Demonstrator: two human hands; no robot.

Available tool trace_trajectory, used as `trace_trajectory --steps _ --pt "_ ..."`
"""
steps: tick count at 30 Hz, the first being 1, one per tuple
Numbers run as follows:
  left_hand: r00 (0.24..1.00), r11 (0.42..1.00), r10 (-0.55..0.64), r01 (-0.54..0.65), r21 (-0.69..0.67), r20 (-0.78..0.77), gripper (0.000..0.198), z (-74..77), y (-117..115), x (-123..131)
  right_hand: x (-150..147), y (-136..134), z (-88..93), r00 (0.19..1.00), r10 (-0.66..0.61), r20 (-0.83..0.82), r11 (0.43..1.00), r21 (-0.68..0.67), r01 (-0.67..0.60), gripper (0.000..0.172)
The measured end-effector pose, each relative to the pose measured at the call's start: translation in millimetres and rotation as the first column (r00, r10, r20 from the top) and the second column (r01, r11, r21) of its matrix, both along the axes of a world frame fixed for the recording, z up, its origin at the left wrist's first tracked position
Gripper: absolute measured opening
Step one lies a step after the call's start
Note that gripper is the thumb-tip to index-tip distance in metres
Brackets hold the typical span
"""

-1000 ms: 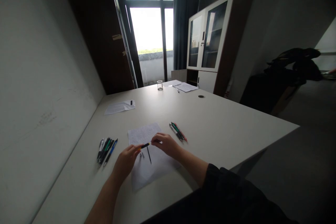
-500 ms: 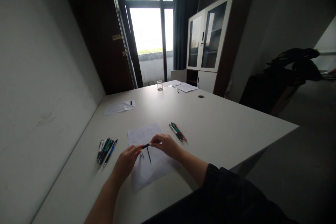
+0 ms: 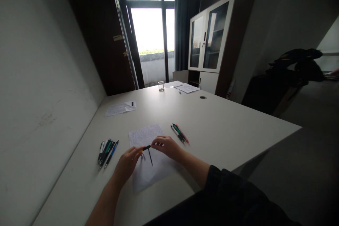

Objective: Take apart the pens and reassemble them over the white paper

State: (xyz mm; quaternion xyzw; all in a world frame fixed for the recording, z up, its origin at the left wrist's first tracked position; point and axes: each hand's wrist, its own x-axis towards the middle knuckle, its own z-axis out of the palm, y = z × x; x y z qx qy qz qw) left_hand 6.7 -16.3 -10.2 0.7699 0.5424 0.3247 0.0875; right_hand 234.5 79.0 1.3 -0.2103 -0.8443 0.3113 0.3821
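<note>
Between my two hands is a black pen barrel [image 3: 146,147] with yellow at its ends, held above a sheet of paper. My left hand [image 3: 129,160] pinches its left end, and my right hand [image 3: 167,146] pinches the right end. Beneath it on the paper [image 3: 145,180] lies a thin dark pen refill [image 3: 150,158]. Small pen parts [image 3: 143,156] rest beside the refill, partly hidden by my left fingers; their exact kind is too small to make out. Handwriting covers the upper part of the sheet.
Several pens [image 3: 107,152] lie in a group at the left. Another few pens [image 3: 180,133] lie to the right of the paper. Farther back are a sheet with a dark strip [image 3: 120,108], a glass jar [image 3: 161,86], more papers [image 3: 187,88] and a cable hole [image 3: 202,97].
</note>
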Motion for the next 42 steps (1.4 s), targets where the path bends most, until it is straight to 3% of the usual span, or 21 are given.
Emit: trace_trajectory --steps 6,10,16,22,32,42 --pt "1.0 1.0 0.013 -0.013 -0.002 0.012 0.032 2.4 -1 1 0 1 -2.7 0.999 -0.037 0.019 0.998 0.042 0.036 0.014" --pt "0.999 1.0 0.023 -0.024 0.014 0.031 0.032 0.0 -1 -1 0 4 -7.2 0.992 -0.092 0.091 0.987 0.141 0.079 0.011" --pt "0.998 1.0 0.028 -0.028 -0.001 0.048 0.031 -1.0 1 -2 0 6 -14.7 0.948 -0.031 0.318 0.939 0.334 -0.081 0.015" --pt "0.998 0.999 0.03 -0.029 -0.021 0.046 0.033 1.9 1 -1 -3 9 -22.7 0.914 -0.018 0.406 0.916 0.373 -0.148 0.015" --pt "0.998 0.998 0.054 -0.052 -0.045 0.032 0.034 -0.8 1 -3 -3 0 -11.5 0.896 -0.006 0.443 0.879 0.429 -0.206 0.017" --pt "0.998 0.998 0.047 -0.045 -0.05 0.038 0.034 -1.0 2 -3 -4 -1 -11.1 0.882 -0.054 0.467 0.872 0.452 -0.186 0.01"
